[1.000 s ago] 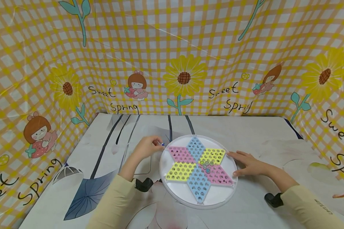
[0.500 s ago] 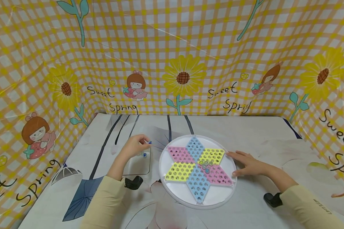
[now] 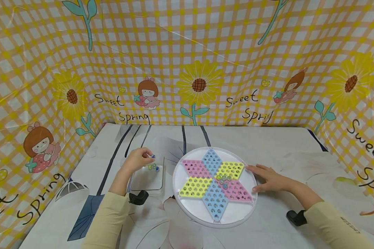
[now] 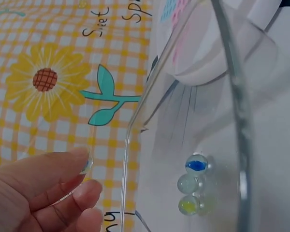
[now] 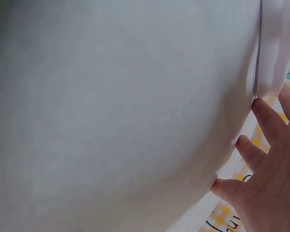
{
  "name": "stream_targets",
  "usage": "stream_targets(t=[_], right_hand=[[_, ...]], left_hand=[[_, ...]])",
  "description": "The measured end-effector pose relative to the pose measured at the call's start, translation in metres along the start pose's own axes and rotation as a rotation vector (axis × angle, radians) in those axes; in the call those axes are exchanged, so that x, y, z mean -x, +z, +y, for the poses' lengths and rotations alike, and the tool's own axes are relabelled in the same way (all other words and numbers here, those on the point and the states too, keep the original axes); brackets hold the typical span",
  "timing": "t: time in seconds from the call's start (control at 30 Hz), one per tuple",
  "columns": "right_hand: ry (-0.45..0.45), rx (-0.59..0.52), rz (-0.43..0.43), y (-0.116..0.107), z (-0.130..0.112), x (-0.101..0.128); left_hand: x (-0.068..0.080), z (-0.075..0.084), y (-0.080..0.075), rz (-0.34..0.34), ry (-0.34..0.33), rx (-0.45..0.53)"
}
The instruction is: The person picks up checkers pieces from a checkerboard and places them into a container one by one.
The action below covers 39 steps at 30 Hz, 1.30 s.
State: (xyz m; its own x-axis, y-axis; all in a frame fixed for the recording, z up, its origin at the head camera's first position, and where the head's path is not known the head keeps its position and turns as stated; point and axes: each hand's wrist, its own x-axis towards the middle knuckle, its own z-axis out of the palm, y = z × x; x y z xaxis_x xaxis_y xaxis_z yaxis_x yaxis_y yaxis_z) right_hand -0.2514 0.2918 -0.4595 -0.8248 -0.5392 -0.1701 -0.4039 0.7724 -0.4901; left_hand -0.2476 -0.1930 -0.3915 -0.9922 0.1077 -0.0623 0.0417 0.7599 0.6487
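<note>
My left hand [image 3: 138,159] pinches a glass marble [image 3: 153,156] with blue in it between thumb and fingertips, above the far end of a clear box [image 3: 162,181]. In the left wrist view the held marble [image 4: 87,165] is mostly hidden by the thumb. Inside the box sit a blue-swirled marble [image 4: 196,165], a pale clear marble [image 4: 188,184] and a yellow-green marble [image 4: 188,205]. A round white Chinese checkers board [image 3: 190,212] lies right of the box. My right hand [image 3: 270,179] touches its right rim, fingers spread.
Several marbles [image 3: 223,180] are grouped near the middle of the board's coloured star. The table [image 3: 268,145] has a printed cover, and a checked yellow cloth [image 3: 199,41] hangs behind and along both sides.
My left hand has moved left from the board's left edge to the clear box, still pinching a marble. More of the box and its marbles now shows. The right hand stays put.
</note>
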Motion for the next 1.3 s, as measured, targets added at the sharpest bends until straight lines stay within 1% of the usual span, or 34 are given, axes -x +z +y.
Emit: stream_targets(t=[0.07, 0.27, 0.53, 0.8, 0.93, 1.07, 1.3], right_hand=[[0.005, 0.003, -0.001, 0.0, -0.001, 0.0], [0.029, -0.001, -0.02, -0.001, -0.003, 0.001], [0.014, -0.001, -0.009, -0.001, -0.004, 0.001], [-0.005, 0.011, 0.009, 0.001, -0.001, 0.001], [-0.007, 0.01, 0.012, 0.001, -0.001, 0.001], [-0.004, -0.002, 0.01, 0.0, -0.002, 0.002], [-0.015, -0.006, 0.011, 0.0, -0.001, 0.002]], left_hand=[[0.0, -0.002, -0.001, 0.007, -0.013, -0.013], [-0.001, -0.007, -0.005, -0.008, -0.044, -0.007], [0.003, -0.013, -0.008, -0.026, -0.059, 0.009], [0.004, -0.018, -0.007, -0.029, -0.053, -0.003], [0.005, -0.017, -0.007, -0.028, -0.066, 0.001], [0.005, -0.015, -0.007, -0.023, -0.063, 0.009], [0.005, -0.009, -0.006, -0.035, -0.051, 0.014]])
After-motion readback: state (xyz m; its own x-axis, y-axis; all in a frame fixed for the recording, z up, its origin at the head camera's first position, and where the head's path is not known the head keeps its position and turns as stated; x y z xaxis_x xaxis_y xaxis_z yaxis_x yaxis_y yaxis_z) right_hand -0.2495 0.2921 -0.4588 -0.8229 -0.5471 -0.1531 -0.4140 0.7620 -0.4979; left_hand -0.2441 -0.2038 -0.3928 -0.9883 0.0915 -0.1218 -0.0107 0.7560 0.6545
